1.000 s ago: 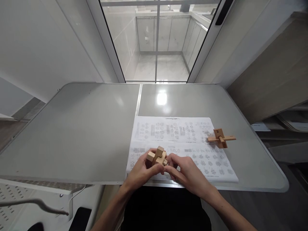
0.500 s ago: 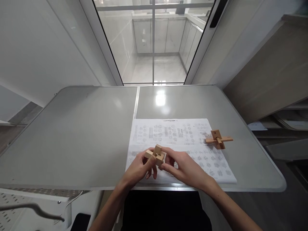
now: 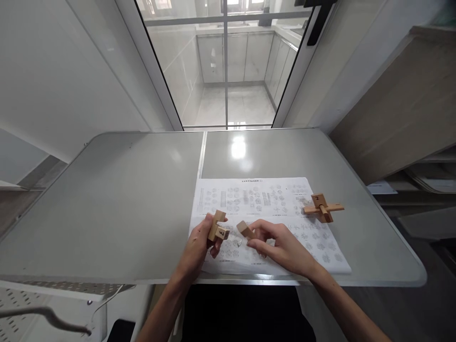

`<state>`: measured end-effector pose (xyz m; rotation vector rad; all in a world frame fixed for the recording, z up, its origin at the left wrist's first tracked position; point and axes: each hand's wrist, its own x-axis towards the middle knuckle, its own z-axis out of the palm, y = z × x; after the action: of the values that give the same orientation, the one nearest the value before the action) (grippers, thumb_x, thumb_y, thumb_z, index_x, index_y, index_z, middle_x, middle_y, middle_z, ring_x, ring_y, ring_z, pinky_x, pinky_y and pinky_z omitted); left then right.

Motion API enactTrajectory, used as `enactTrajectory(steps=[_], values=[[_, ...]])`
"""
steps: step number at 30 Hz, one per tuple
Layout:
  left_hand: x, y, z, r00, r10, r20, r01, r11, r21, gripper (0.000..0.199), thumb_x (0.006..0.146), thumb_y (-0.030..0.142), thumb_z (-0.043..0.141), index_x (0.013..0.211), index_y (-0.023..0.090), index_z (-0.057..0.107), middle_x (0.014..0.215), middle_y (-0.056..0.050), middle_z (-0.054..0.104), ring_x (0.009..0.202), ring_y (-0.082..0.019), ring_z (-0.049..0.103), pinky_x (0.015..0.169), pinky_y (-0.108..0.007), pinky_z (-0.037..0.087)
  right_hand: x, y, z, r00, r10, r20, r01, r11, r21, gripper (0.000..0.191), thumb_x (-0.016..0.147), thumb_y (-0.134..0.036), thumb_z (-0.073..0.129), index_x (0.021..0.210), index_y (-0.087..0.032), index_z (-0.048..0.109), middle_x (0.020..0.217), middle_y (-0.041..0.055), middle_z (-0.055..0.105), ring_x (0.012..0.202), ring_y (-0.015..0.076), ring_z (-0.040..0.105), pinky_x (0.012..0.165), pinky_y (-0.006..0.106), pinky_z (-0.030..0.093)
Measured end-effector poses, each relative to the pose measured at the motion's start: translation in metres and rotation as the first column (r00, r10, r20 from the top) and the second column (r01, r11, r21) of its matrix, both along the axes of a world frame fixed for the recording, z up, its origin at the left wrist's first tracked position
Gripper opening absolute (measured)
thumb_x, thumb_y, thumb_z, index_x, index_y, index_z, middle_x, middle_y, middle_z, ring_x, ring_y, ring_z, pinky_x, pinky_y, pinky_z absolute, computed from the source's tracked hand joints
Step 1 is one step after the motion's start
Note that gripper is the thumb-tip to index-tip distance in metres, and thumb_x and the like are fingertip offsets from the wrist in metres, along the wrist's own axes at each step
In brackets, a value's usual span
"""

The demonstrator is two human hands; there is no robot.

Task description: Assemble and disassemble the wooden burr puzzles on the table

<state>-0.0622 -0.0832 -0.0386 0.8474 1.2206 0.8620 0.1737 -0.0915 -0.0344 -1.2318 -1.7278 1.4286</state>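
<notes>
Wooden block (image 3: 245, 230), joined pieces (image 3: 213, 231), gripped in separate hands (image 3: 283, 246), wooden cross (image 3: 323, 209) overlapping printed sheet (image 3: 249, 216)

Hands (image 3: 281, 244) over the sheet (image 3: 235, 194) on the table (image 3: 135, 204), block puzzle (image 3: 322, 209) at the sheet's right edge.

The left hand (image 3: 197, 240) and right hand (image 3: 281, 245) are bare. The left forearm (image 3: 164, 300) and right forearm (image 3: 344, 297) are uncovered along their entire visible length. The lap garment (image 3: 245, 313) is solid black, with a matte, plain surface.
</notes>
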Motion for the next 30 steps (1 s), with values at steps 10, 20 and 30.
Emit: enactTrajectory(steps=[10, 20, 30], values=[[0.000, -0.010, 0.006, 0.989, -0.135, -0.053, 0.139, 0.987, 0.085, 0.054, 0.102, 0.067, 0.058, 0.119, 0.015, 0.062, 0.074, 0.003, 0.059, 0.053, -0.009, 0.045, 0.060, -0.027, 0.040, 0.000, -0.005, -0.024, 0.833, -0.225, 0.506, 0.132, 0.968, 0.213, 0.025, 0.105, -0.044, 0.064, 0.091, -0.023, 0.062, 0.073, 0.0000, 0.070, 0.063, 0.0206, 0.065, 0.059, 0.030, 0.039], [0.002, -0.014, 0.010, 0.974, -0.202, -0.100, 0.214, 0.969, 0.122, 0.048, 0.106, 0.063, 0.055, 0.124, 0.018, 0.054, 0.077, 0.003, 0.062, 0.052, -0.009, 0.051, 0.059, -0.027, 0.042, 0.002, -0.012, -0.020, 0.867, -0.269, 0.419, 0.172, 0.951, 0.255, 0.024, 0.106, -0.044, 0.062, 0.113, -0.021, 0.068, 0.072, -0.0013, 0.066, 0.062, 0.0195, 0.062, 0.062, 0.031, 0.043], [0.019, -0.023, 0.028, 0.852, -0.482, -0.205, 0.519, 0.829, 0.207, 0.041, 0.113, 0.055, 0.042, 0.113, 0.020, 0.061, 0.092, -0.002, 0.064, 0.067, -0.012, 0.057, 0.068, -0.027, 0.051, -0.004, -0.015, 0.018, 0.992, -0.126, 0.002, 0.126, 0.990, 0.067, 0.026, 0.109, -0.043, 0.061, 0.101, -0.020, 0.070, 0.077, -0.0002, 0.062, 0.069, 0.0166, 0.055, 0.062, 0.029, 0.043]])
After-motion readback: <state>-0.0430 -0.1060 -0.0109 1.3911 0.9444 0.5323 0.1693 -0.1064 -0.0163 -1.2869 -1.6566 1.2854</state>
